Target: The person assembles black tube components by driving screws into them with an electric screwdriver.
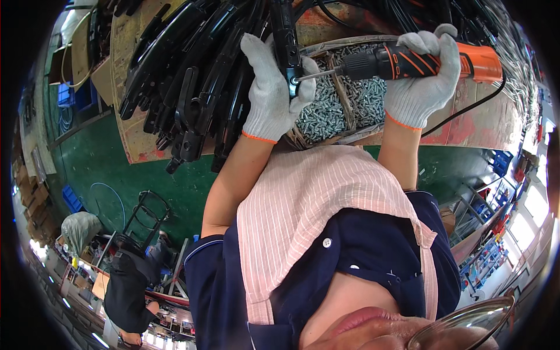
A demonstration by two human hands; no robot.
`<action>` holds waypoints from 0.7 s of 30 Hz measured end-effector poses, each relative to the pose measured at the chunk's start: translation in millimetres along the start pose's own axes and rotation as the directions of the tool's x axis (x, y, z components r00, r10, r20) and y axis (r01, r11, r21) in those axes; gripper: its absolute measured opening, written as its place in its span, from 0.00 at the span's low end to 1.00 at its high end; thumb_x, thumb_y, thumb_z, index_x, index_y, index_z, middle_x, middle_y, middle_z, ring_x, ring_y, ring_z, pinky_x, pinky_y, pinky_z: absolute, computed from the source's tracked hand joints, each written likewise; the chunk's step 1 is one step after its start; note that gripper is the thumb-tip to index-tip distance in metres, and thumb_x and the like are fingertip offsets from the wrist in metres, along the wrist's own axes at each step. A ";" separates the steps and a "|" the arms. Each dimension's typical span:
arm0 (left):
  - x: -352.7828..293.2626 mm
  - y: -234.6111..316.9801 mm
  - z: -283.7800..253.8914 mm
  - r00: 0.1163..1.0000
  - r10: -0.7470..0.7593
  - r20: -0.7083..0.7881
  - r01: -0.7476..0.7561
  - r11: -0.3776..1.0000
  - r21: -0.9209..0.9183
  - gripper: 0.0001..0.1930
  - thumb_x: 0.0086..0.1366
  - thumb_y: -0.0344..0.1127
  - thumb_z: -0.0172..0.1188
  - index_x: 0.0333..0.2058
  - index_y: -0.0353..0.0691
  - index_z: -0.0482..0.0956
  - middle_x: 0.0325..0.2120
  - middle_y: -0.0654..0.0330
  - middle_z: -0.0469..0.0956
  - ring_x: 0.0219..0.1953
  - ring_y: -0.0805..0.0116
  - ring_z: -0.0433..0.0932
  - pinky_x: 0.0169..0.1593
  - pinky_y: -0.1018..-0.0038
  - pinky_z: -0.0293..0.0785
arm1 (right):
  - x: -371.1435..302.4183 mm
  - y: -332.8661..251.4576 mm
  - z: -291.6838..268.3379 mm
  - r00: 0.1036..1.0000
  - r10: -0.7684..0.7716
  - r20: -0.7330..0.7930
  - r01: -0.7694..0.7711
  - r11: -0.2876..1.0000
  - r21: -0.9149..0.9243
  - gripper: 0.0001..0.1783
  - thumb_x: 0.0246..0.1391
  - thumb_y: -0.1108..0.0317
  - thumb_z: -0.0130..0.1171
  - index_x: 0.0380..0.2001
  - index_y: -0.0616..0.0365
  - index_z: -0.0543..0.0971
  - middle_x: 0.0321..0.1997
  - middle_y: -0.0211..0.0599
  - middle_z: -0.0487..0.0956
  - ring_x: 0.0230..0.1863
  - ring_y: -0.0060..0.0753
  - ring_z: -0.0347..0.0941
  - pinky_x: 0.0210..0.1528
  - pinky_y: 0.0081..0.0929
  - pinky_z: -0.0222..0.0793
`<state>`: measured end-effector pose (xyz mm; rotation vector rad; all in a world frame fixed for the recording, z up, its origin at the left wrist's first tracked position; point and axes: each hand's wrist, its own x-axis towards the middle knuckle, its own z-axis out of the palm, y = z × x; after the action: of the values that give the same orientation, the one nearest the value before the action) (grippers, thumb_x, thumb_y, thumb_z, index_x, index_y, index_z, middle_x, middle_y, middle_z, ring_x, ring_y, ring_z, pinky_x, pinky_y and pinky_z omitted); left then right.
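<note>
My left hand [265, 99], in a white knitted glove with an orange cuff edge, holds the lower end of a black metal bar [284, 44]. One finger is stretched upward beside the bar, while others curl round its end. My right hand [423, 90], gloved alike, grips an orange-and-black electric screwdriver [402, 62] that lies level and points left. The tip of its long thin bit [321, 74] meets a shiny round spot at the bar's end; whether a screw sits there I cannot tell. Under both hands is a box of small silvery screws [321, 114], split by a divider [344, 96].
Many black metal parts [198, 93] lie piled on the worn table [137, 128] at the left. Black cables and a bundle of pale wires [513, 81] lie at the right. The screwdriver's cord [466, 109] trails downward. Another person [125, 291] is at lower left, over a green floor [96, 169].
</note>
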<state>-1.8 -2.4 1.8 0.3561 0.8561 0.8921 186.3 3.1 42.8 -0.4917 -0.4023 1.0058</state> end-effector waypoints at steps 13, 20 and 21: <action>-6.0 7.5 21.4 0.988 -0.039 -0.152 0.059 0.990 0.129 0.44 0.62 0.77 0.27 0.56 0.44 0.65 0.28 0.61 0.73 0.18 0.76 0.68 0.15 0.85 0.63 | -20.9 -0.5 61.1 0.665 -0.263 0.699 0.343 0.939 0.028 0.31 0.49 0.82 0.48 0.58 0.49 0.61 0.24 0.26 0.66 0.21 0.19 0.59 0.26 0.23 0.63; -5.8 4.5 19.1 0.986 -0.023 -0.167 0.042 0.993 0.113 0.43 0.63 0.77 0.26 0.56 0.44 0.65 0.29 0.63 0.72 0.19 0.75 0.68 0.18 0.85 0.65 | 4.5 -8.3 32.3 0.487 0.013 0.873 0.380 0.897 -0.226 0.34 0.49 0.84 0.50 0.60 0.46 0.59 0.34 0.30 0.69 0.25 0.25 0.63 0.27 0.27 0.63; -4.2 3.6 17.0 0.991 -0.040 -0.131 0.050 0.996 0.070 0.43 0.60 0.79 0.29 0.57 0.48 0.64 0.28 0.63 0.72 0.21 0.76 0.68 0.19 0.85 0.63 | 4.2 -0.3 31.6 0.354 -0.166 0.920 0.482 0.876 -0.027 0.32 0.50 0.83 0.50 0.58 0.50 0.60 0.34 0.29 0.69 0.26 0.25 0.63 0.27 0.29 0.64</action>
<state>8.1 -2.4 16.7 0.3443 1.0147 0.8499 171.7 13.1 69.3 -0.0470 -1.6271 0.7163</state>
